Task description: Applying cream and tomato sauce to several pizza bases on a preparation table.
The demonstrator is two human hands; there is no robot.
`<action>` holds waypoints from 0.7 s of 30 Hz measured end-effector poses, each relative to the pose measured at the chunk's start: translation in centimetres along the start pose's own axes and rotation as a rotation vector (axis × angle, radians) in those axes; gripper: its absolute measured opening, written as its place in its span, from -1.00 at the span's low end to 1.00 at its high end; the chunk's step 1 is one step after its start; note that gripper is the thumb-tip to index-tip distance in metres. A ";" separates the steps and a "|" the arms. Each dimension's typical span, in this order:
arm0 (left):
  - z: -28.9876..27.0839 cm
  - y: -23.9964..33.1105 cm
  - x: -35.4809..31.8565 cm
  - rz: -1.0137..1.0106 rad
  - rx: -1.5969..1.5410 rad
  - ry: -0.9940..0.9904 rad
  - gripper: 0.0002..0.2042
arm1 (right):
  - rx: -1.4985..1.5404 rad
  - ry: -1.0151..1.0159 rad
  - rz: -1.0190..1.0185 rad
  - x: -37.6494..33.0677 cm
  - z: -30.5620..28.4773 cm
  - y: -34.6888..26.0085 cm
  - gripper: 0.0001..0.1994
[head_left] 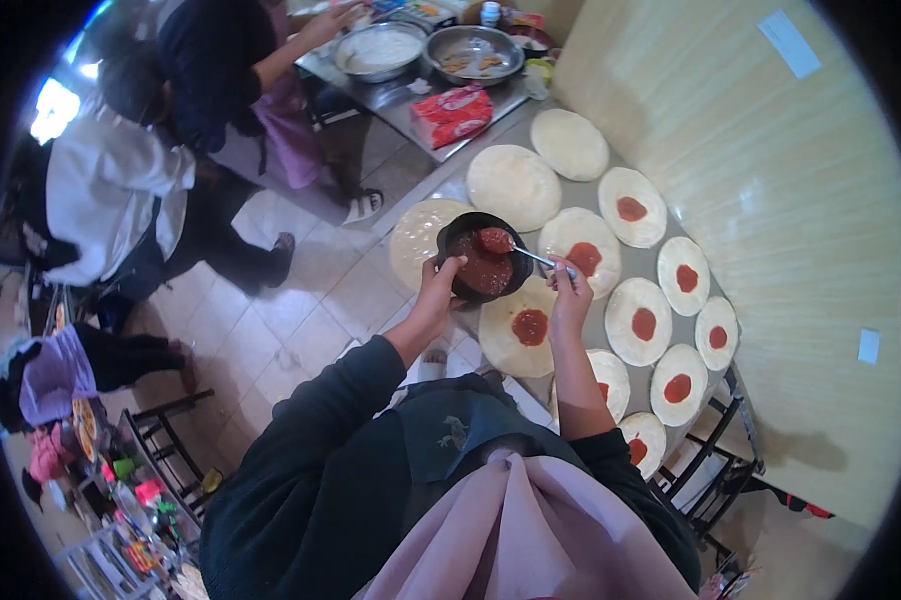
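My left hand [438, 296] grips the near left side of a dark round bowl [524, 268] with red sauce [484, 272] in it. In my right hand [569, 290] is the handle of a metal spoon [537, 258], its head heaped with sauce over the bowl. Flat dough rounds lie below and to the right. The near dough round [505, 345] carries a blob of sauce, as does the dough round [563, 232] right of the bowl. Plain rounds include the one [411, 245] partly under the bowl and another dough round [514, 188] behind it.
The grey table [626, 350] holds several more sauced rounds, beside a pale wall [771, 160]. A farther table bears two metal basins [474, 55] and a red package [453, 116]. Several people stand at the left; one person [261, 100] works at that farther table.
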State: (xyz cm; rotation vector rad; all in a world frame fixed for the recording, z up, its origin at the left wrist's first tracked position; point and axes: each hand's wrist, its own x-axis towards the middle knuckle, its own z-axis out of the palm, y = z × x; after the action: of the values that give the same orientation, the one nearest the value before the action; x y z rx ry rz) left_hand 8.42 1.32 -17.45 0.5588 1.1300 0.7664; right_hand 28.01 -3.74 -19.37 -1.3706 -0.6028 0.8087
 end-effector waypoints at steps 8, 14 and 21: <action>-9.9 -0.9 -2.4 0.035 -0.048 0.190 -0.45 | -0.053 -0.059 -0.098 -1.1 6.6 0.9 -0.80; -14.0 -1.4 -4.1 0.076 -0.115 0.247 -0.45 | -0.716 -0.273 -0.670 -1.7 8.1 1.6 -0.86; -12.3 -0.5 -4.5 0.112 -0.078 0.175 -0.34 | -0.597 -0.250 -0.784 -5.7 7.4 -3.1 -0.91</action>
State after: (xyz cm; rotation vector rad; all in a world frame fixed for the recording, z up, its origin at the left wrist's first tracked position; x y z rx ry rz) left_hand -4.03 -2.30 -19.38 0.4997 1.2316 0.9673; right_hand 19.26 -3.77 -14.88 -1.3867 -1.5461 0.1473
